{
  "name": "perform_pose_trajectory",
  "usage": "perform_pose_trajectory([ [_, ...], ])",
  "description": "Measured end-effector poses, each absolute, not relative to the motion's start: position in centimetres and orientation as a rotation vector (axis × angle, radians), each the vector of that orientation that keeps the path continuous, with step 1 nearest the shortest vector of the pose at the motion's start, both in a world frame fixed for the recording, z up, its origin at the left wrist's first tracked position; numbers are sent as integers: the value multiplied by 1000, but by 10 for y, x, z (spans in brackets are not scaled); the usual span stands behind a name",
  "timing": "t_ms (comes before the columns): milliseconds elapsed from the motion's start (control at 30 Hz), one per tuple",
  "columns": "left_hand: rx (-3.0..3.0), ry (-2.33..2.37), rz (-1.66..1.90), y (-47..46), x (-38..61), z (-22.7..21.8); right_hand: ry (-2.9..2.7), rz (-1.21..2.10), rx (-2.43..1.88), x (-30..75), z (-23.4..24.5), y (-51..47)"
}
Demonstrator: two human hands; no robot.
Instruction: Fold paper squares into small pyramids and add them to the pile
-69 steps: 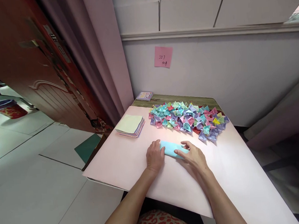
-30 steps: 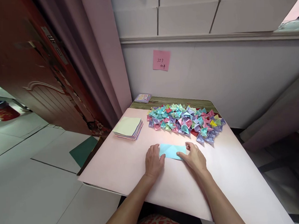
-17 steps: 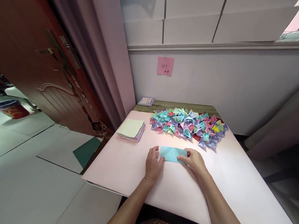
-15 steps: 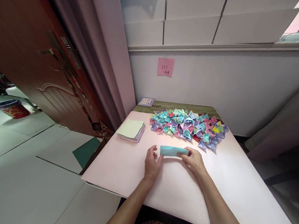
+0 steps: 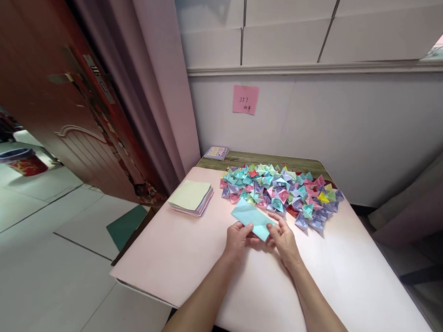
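Observation:
A light blue folded sheet of paper [image 5: 251, 216] is held tilted above the table between both hands. My left hand [image 5: 240, 237] pinches its lower left edge, thumb on top and fingers underneath. My right hand [image 5: 283, 237] grips the lower right end, with the thumb on the paper's face. Just beyond the sheet lies a spread of folded paper pieces [image 5: 278, 185] in blue, purple, pink, green, yellow and red. To the left sits a stack of square paper [image 5: 191, 196] with a pale yellow sheet on top.
The table [image 5: 196, 246] has a pale pink cover and a wood-look strip [image 5: 269, 157] at the back. A small printed pack [image 5: 217, 153] lies at its far left corner. A pink note [image 5: 245, 100] is stuck on the wall. A door [image 5: 35, 86] and bin [image 5: 21, 161] stand left.
The blue paper has turned from a level narrow strip to a slanted position showing more of its face. My left hand has moved right and closed on it.

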State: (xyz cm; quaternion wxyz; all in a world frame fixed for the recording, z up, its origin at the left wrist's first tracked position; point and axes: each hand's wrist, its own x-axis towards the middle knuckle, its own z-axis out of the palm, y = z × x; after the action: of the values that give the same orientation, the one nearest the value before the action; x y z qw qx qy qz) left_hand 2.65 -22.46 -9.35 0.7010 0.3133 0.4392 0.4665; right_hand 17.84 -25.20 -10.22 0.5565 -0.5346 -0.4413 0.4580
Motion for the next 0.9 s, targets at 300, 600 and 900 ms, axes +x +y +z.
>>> perform_pose_trajectory([
  [300,588,940,1015,-221,18,-99,-1359,851,-1236,192,-114,-252],
  [600,758,791,1001,-234,13,-91,-1105,874,-1247,187,-110,-252],
  [900,764,890,1115,-238,24,-95,-1046,887,-1318,177,-106,-258],
])
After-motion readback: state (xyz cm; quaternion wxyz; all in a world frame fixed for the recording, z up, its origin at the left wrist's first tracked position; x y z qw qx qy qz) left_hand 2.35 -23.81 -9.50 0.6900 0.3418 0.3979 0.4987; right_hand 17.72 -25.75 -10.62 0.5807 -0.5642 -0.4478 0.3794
